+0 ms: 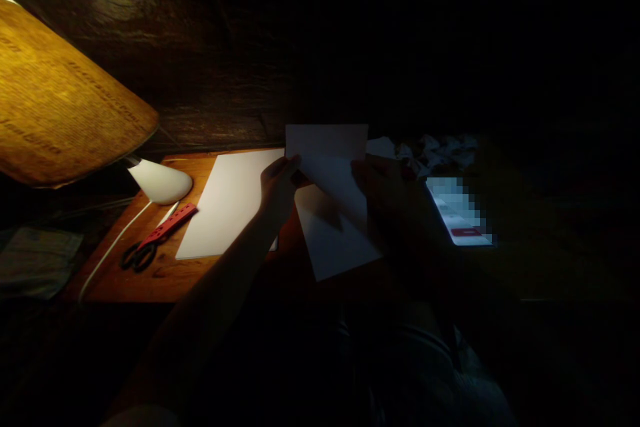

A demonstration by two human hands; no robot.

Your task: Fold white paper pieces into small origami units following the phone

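Observation:
Above the dim wooden table (165, 273) a folded white sheet of paper (333, 177) is held up. My left hand (280, 183) pinches its left edge with closed fingers. In shadow, my right hand (380, 183) grips the sheet's right edge. Under them lies another white sheet (335, 243), and a larger white sheet (225, 207) lies to the left.
A lamp with a yellow printed shade (60, 107) and white base (160, 181) stands at the left, its cord (110, 243) trailing forward. Scissors (137, 255) and a red ruler (170, 223) lie near it. A lit phone (460, 213) and crumpled paper (435, 150) sit right.

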